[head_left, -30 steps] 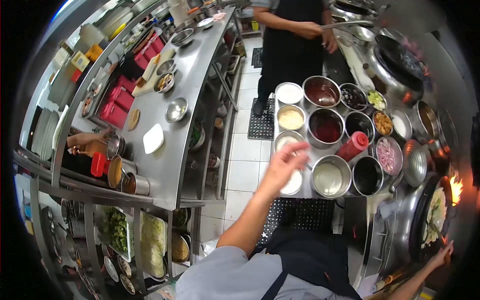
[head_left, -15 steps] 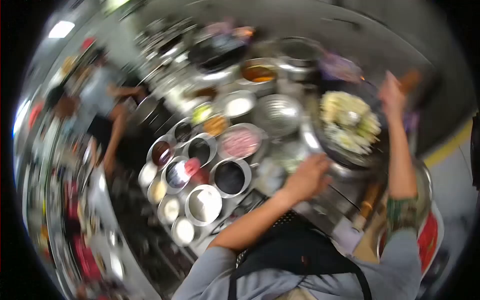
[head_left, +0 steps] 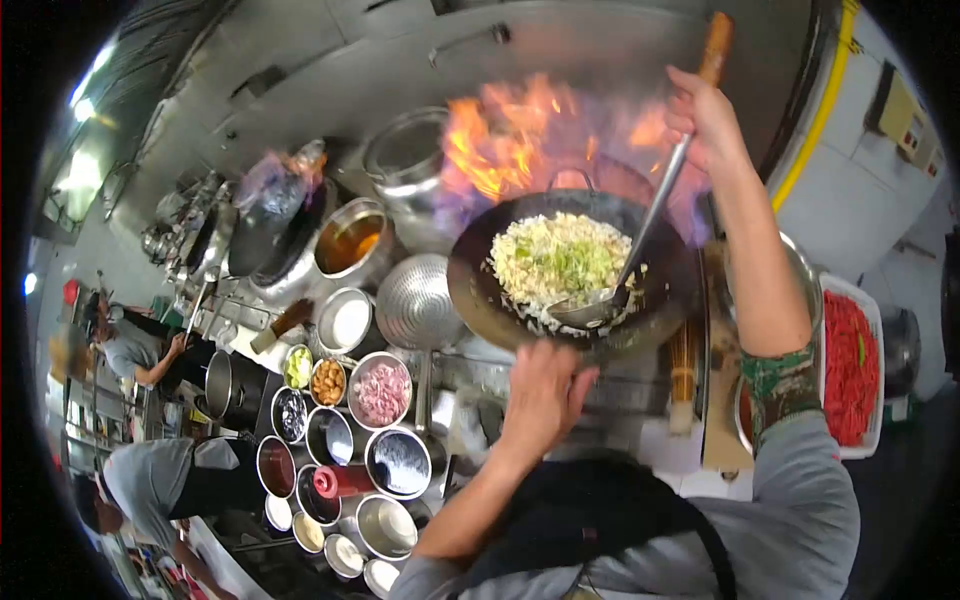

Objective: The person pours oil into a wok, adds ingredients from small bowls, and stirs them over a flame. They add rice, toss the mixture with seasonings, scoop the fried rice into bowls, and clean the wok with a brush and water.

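My left hand [head_left: 543, 405] is closed at the near rim of a dark wok [head_left: 660, 310]; the fingertips are partly hidden there, with the thumb pointing right. In the wok lies what looks like fried rice [head_left: 560, 255] topped with chopped greens. My right hand [head_left: 708, 122] grips the metal shaft of a ladle [head_left: 655, 205], just below its wooden end. The ladle's bowl rests at the near right side of the rice. Tall orange flames [head_left: 510, 135] rise behind the wok.
Left of the wok are a perforated strainer [head_left: 415, 300], a pot of brown liquid [head_left: 350, 240] and several metal ingredient containers [head_left: 380, 390]. A red squeeze bottle [head_left: 340, 481] lies among them. At right stands a tub of red strips [head_left: 850, 365]. Two people [head_left: 165, 480] work at far left.
The view has swung and sharpened. Large flames have flared up behind the wok. The rice mound looks flatter and more spread out, and the ladle is now clearly visible in it.
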Tool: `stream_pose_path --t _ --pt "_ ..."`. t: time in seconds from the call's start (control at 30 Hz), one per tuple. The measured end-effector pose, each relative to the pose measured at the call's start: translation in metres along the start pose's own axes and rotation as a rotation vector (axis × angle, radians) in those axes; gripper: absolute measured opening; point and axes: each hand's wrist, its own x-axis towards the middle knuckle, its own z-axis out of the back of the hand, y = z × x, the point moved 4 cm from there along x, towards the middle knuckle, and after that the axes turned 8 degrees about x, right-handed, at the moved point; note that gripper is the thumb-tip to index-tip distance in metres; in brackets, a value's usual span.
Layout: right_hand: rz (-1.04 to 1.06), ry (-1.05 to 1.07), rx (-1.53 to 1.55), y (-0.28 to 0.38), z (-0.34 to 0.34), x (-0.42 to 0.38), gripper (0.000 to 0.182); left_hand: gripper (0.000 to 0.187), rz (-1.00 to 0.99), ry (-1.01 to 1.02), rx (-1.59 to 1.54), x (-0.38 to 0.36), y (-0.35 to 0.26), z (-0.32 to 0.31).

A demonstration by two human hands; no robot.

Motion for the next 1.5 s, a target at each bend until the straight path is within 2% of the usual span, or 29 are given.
stream_pose_path --t 0.07,0.13,0.2,0.23,0.27,0.3,0.33,0.37,0.43,0.47,0.53,0.63,0.67,0.73,0.77,0.8,0.87,1.0,1.07,1.1,1.13,1.17,1.27,1.37,1.43,1.47,1.5 --pt "0.114 -0.146 -0.040 -0.032 -0.002 -0.014 0.027 0.016 0.022 -0.080 -0.020 0.015 0.004 0.001" --pt "0.235 -0.245 -0.076 -0.045 -0.026 -0.030 0.026 0.014 -0.024 -0.057 0.025 0.000 0.029 -0.033" --pt "0.377 -0.211 -0.026 -0.043 -0.019 -0.037 0.035 0.016 -0.027 -0.008 0.124 -0.042 0.050 -0.058" --pt "0.380 -0.175 0.030 -0.031 -0.015 -0.046 0.038 0.017 -0.043 0.086 0.095 -0.074 0.057 -0.067" --pt "0.379 -0.141 0.085 -0.019 -0.008 -0.056 0.041 0.019 -0.058 0.183 0.066 -0.085 0.053 -0.058" --pt "0.378 -0.073 0.146 -0.012 -0.001 -0.060 0.045 0.019 -0.108 0.131 -0.007 -0.093 0.049 -0.043" --pt "0.367 -0.116 0.159 -0.008 -0.003 -0.067 0.045 0.019 -0.145 0.084 -0.090 -0.092 0.027 -0.009" --pt "0.366 -0.141 0.116 -0.007 -0.005 -0.062 0.043 0.019 -0.069 0.183 0.070 -0.081 0.021 0.001" --pt "0.383 -0.265 -0.034 -0.021 -0.025 -0.067 0.038 0.019 0.025 0.069 -0.048 -0.025 0.021 0.031" --pt "0.372 -0.269 -0.104 -0.032 -0.035 -0.066 0.034 0.020 -0.046 -0.003 -0.060 -0.006 0.025 0.025" --pt "0.397 -0.337 -0.208 -0.055 -0.060 -0.067 0.033 0.020 -0.045 -0.031 -0.081 -0.002 0.043 -0.007" --pt "0.564 -0.211 -0.265 -0.064 -0.068 -0.078 0.038 0.021 -0.025 0.068 0.050 -0.052 0.070 -0.052" --pt "0.536 -0.128 -0.224 -0.055 -0.065 -0.081 0.039 0.021 -0.073 0.135 0.034 -0.066 0.072 -0.055" --pt "0.456 0.027 -0.154 -0.041 -0.055 -0.086 0.042 0.021 -0.133 -0.018 -0.035 -0.075 0.064 -0.034" --pt "0.432 -0.052 -0.107 -0.037 -0.054 -0.081 0.043 0.021 -0.133 -0.063 -0.039 -0.069 0.057 -0.018" --pt "0.457 -0.144 -0.125 -0.035 -0.047 -0.071 0.043 0.021 -0.068 -0.018 0.022 -0.057 0.055 -0.010" --pt "0.401 -0.124 -0.111 -0.019 -0.063 -0.074 0.043 0.020 0.037 -0.013 -0.019 -0.018 0.055 0.000" --pt "0.535 0.000 -0.082 -0.013 -0.054 -0.070 0.040 0.020 -0.004 -0.046 -0.003 0.004 0.076 -0.034" --pt "0.509 -0.157 -0.053 -0.062 -0.021 -0.047 0.038 0.020 -0.017 -0.033 -0.004 0.009 0.078 -0.046" --pt "0.466 -0.085 -0.152 -0.098 -0.012 -0.031 0.037 0.020 -0.018 -0.026 -0.003 0.010 0.076 -0.050" --pt "0.419 0.005 -0.072 -0.103 -0.020 -0.021 0.028 0.020 -0.022 -0.013 -0.001 0.008 0.075 -0.054" --pt "0.313 0.088 -0.054 -0.096 -0.030 -0.006 0.030 0.020 -0.033 -0.010 0.019 0.010 0.074 -0.059" --pt "0.319 -0.017 -0.126 -0.056 -0.050 0.005 0.034 0.020 -0.090 0.012 0.071 0.016 0.079 -0.059" --pt "0.386 -0.082 0.042 -0.084 -0.038 -0.001 0.032 0.020 -0.103 0.003 0.067 0.011 0.077 -0.061" --pt "0.333 -0.052 0.038 -0.105 -0.032 0.013 0.035 0.021 -0.060 0.014 0.045 0.008 0.076 -0.059" --pt "0.325 -0.030 0.034 -0.102 -0.033 0.026 0.037 0.020 -0.063 -0.017 0.016 0.005 0.075 -0.058" --pt "0.271 -0.077 -0.074 -0.085 -0.042 0.022 0.035 0.020 -0.047 0.040 0.004 -0.005 0.069 -0.052"
